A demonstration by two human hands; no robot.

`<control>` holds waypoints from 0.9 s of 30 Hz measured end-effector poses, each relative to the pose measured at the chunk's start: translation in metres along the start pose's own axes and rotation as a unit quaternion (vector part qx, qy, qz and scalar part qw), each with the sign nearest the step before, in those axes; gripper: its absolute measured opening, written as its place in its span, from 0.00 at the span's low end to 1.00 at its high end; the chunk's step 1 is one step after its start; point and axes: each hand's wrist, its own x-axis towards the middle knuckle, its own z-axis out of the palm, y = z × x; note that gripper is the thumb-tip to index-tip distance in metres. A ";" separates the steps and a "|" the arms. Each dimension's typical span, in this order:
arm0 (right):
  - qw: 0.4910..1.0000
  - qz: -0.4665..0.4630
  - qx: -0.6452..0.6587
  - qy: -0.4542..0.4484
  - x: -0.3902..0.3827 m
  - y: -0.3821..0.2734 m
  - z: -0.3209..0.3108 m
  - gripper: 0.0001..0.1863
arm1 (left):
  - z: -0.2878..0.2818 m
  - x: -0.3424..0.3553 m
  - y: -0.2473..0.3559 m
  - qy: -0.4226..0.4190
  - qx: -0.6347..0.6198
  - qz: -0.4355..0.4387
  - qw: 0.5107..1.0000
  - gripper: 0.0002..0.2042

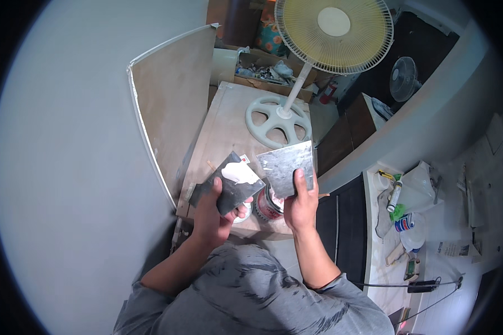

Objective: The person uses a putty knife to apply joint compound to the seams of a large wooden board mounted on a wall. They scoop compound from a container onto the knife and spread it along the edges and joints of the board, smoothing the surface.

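My left hand (208, 216) grips a dark flat putty plate (227, 195), its thumb on top and fingers underneath. A thick patch of white putty (239, 173) lies on the far part of that plate. In my right hand (300, 209) is a grey metal putty spreader (282, 164), thumb pressed on its face; the blade is tilted upward and has whitish smears. The two tools are close together, the spreader to the right of the plate. Below and between them stands an open red tin (269, 207) with white stuff at its mouth, partly hidden by my hands and the tools.
A wooden tabletop (221, 120) bears the round base (262, 137) of a yellowish stand fan (302, 39). A pale panel (173, 106) rises at left. Behind is a cardboard box (274, 86) of odds and ends. A counter (377, 245) at right holds a tube, can and sponge.
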 end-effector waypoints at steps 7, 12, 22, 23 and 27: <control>0.977 -0.159 -0.137 0.047 -0.031 0.007 0.031 0.27 | 0.014 -0.009 -0.006 -0.043 0.045 0.053 0.997 0.28; 0.969 -0.132 -0.205 -0.024 -0.035 0.001 0.041 0.23 | 0.007 -0.007 -0.002 -0.027 0.060 0.051 0.997 0.26; 0.991 0.046 -0.129 0.000 -0.030 -0.014 -0.013 0.22 | -0.007 -0.003 0.021 -0.024 0.167 0.191 0.967 0.26; 0.997 0.050 -0.051 0.003 -0.030 -0.023 0.002 0.22 | -0.014 0.003 0.021 -0.012 0.193 0.228 0.954 0.27; 0.994 0.082 -0.047 -0.050 -0.033 -0.020 0.029 0.19 | -0.026 0.015 0.006 0.017 0.275 0.372 0.886 0.29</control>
